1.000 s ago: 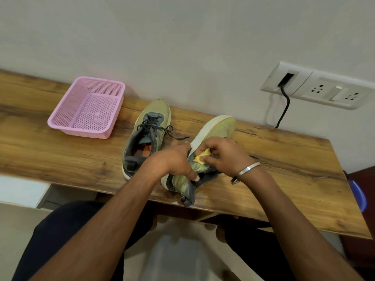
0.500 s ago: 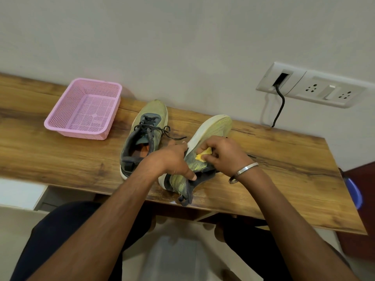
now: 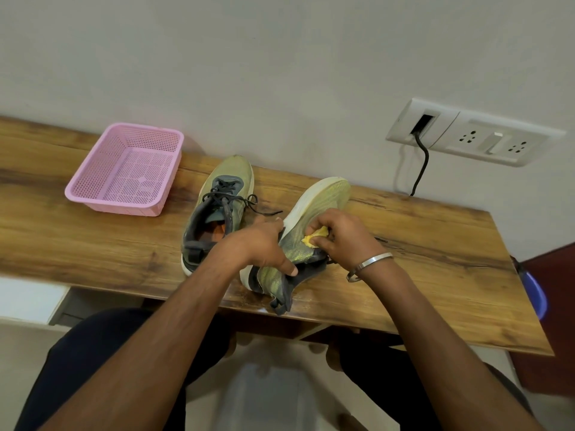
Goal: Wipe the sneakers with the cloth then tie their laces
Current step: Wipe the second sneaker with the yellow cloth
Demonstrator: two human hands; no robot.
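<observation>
**Wiping the tilted sneaker: steady hold, small cloth, full coverage**

The right-hand sneaker (image 3: 314, 213) is tipped on its side on the wooden table (image 3: 435, 244), toe pointing toward one o'clock and heel collar toward six, pale sole edge turned to the left; the left hand (image 3: 261, 244) grips it at mid-body, fingers curled over the sole edge and thumb laid across the green mesh near the collar; the right hand (image 3: 345, 234) pinches a bunched yellow cloth (image 3: 315, 236) between thumb and fingers and presses it onto the upper, just at the three o'clock side of the left hand.

The other sneaker (image 3: 221, 213) stands upright at nine o'clock of the tilted one, just beside it, its dark laces (image 3: 236, 199) loose and trailing toward the held shoe; whether it has been wiped cannot be told; a pink basket (image 3: 124, 172) sits well apart at ten o'clock.

To do this step well, I judge the left hand should hold the shoe firm against the table so it does not skid under pressure; the cloth is folded small, so short overlapping strokes from collar toward toe would cover the mesh evenly; the shoe will need rolling to reach the hidden far side and the sole rim; the loose laces nearby could snag, so keep strokes clear of them.
</observation>
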